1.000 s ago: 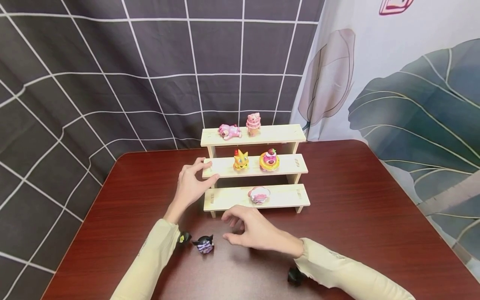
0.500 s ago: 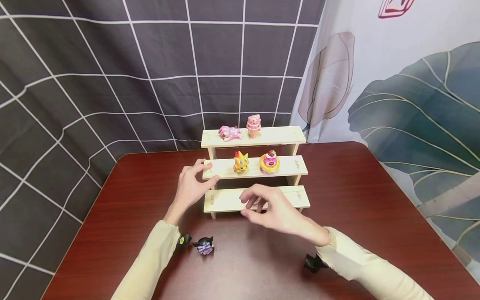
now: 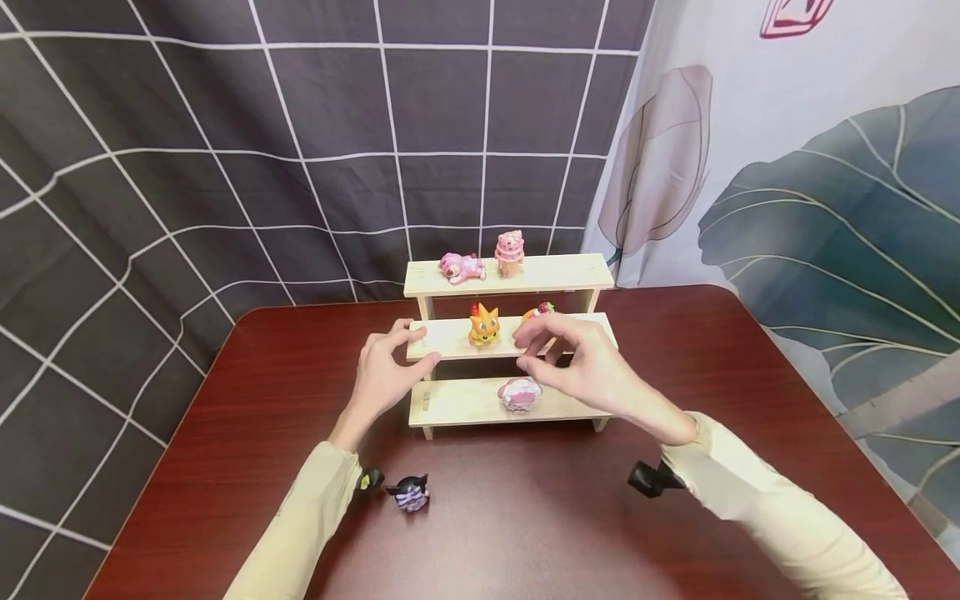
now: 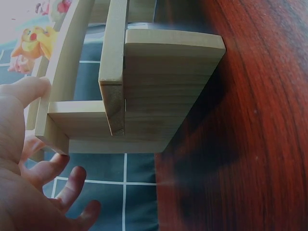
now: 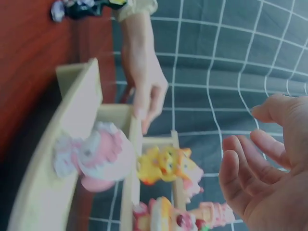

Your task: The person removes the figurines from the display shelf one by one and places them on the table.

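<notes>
A three-tier wooden display stand (image 3: pixel 442 404) stands on the table. My left hand (image 3: pixel 382 371) grips the left end of its middle board, thumb at the front edge and fingers at the back, as the left wrist view also shows. Over the right part of the middle tier hovers my right hand (image 3: pixel 592 367), fingers loosely bent with nothing in them. It partly hides a figurine with a yellow ring (image 5: pixel 164 215). Beside that one sits a yellow eared figurine (image 3: pixel 484 326). A pink and white figurine (image 3: pixel 520 395) is on the bottom tier.
On the top tier are a lying pink bear figurine (image 3: pixel 461 267) and an upright pink bear in a cone (image 3: pixel 510 253). A black and purple figurine (image 3: pixel 410 493) lies on the dark red table (image 3: pixel 285 400) near my left wrist. A grid-patterned curtain (image 3: pixel 315 108) hangs behind.
My right hand has moved up and to the right, from in front of the bottom tier to over the middle tier. The left hand keeps its place on the stand.
</notes>
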### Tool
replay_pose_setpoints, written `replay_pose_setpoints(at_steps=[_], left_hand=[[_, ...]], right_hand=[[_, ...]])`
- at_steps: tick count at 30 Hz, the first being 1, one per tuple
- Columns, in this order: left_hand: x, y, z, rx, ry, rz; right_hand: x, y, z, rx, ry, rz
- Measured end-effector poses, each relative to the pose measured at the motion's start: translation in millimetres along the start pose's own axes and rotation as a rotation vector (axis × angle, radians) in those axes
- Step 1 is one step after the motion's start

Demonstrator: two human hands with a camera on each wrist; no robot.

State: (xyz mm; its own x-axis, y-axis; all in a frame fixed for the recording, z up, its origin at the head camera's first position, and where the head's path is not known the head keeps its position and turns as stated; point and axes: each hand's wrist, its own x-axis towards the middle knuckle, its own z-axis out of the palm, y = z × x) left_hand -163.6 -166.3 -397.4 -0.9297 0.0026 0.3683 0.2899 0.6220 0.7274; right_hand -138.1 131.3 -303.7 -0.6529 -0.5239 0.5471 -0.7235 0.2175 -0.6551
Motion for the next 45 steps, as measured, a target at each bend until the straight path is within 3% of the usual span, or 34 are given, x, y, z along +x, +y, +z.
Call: replay_pose_setpoints(at_steps=[6,17,37,45], left_hand=[[-1.3,0.3,0.0,0.002,0.005,0.004],[0.3,0.6,0.2,0.008,0.008,0.017],[1.6,-1.6,1.4,0.01,0.012,0.01],[1.2,-0.3,0.9,0.004,0.006,0.001]], right_hand=[[13.6,9,-17,-0.081,0.078,0.019],[44.1,31,-33,-0.137,0.174,0.067],[74.6,59,-35,-0.121,0.207,0.242],[81.2,66,-35,-0.142,0.185,0.248]])
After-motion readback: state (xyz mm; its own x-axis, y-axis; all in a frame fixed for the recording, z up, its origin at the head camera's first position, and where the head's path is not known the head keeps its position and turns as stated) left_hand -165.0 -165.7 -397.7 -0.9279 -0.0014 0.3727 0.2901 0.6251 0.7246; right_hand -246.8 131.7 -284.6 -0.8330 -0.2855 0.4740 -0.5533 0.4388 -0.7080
